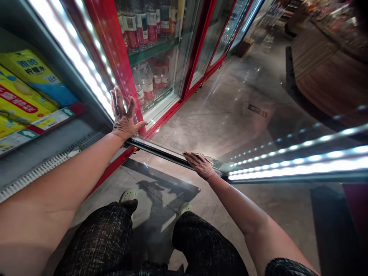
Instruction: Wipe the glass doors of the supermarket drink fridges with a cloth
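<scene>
A glass cooler door (184,153) stands swung out in front of me, its lower edge running between my hands. My left hand (123,122) is spread flat against the glass near the door's left end, in front of the red cooler frame (126,76). Farther right, my right hand (199,165) presses low on the glass with fingers together. Beneath its fingers shows the pale, crumpled edge of what looks like a cloth (209,158); most of it is hidden under the hand.
To the left, yellow packs (25,96) sit on an open cooler shelf with price labels. Bottles (143,27) stand behind glass beyond the red frame. Bright light strips (299,168) line the door at right. A wooden display stand (324,73) is at far right; my shoes are on the tiled floor (161,199).
</scene>
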The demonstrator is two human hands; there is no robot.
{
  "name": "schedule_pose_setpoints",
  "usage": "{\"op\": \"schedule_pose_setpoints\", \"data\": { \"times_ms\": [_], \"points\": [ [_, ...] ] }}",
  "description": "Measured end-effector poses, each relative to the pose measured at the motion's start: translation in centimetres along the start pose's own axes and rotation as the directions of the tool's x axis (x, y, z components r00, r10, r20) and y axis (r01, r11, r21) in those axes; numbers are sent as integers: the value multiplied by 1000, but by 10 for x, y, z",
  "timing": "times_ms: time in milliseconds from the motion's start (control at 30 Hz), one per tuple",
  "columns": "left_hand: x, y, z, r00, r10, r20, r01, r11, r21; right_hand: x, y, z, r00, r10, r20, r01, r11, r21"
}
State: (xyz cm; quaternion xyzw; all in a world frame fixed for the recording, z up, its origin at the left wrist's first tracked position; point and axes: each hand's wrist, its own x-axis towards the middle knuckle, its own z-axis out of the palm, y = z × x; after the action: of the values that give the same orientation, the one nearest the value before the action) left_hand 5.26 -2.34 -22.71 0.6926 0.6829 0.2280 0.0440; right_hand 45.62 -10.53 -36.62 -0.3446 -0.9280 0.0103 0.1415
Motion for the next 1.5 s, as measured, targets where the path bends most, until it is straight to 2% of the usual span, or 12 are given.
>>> {"op": "schedule_pose_setpoints", "data": {
  "times_ms": [133,267,333,500,600,733,833,1000,1067,1200,1400,1500],
  "points": [
    [2,-4,2,995,79,-60,-81,996,-28,22,-6,-11,997,-67,29,67,998,20],
    [2,-5,2,990,111,-83,-113,993,-27,47,-12,-22,997,58,-44,-61,996,-67],
    [1,-4,1,991,104,-85,-106,994,-17,51,-16,-12,997,70,-30,-72,996,-56],
    [2,-6,2,993,106,-54,-108,994,-29,48,-23,22,994,-62,89,59,998,32],
    [5,-11,8,991,119,-67,-123,991,-52,59,-26,19,994,-84,69,83,996,16],
    [6,-19,15,972,200,-123,-203,979,-18,87,-34,8,993,-46,-110,33,993,-112],
    [4,-29,15,949,263,-175,-266,964,10,94,-37,20,976,-111,-186,80,983,-168],
    [3,-53,9,928,342,-150,-333,939,81,94,-37,36,965,-241,-108,224,963,-147],
    [4,-61,7,921,368,-127,-356,928,106,105,-40,27,974,-201,-100,190,975,-114],
    [8,-71,7,916,388,-102,-376,919,119,131,-50,14,971,-87,-222,64,992,-107],
    [9,-74,9,904,413,-105,-402,908,117,135,-57,53,978,-151,-143,141,987,-74],
    [10,-75,9,899,422,-119,-406,903,141,148,-62,56,978,-182,-104,177,982,-60]
  ]
}}
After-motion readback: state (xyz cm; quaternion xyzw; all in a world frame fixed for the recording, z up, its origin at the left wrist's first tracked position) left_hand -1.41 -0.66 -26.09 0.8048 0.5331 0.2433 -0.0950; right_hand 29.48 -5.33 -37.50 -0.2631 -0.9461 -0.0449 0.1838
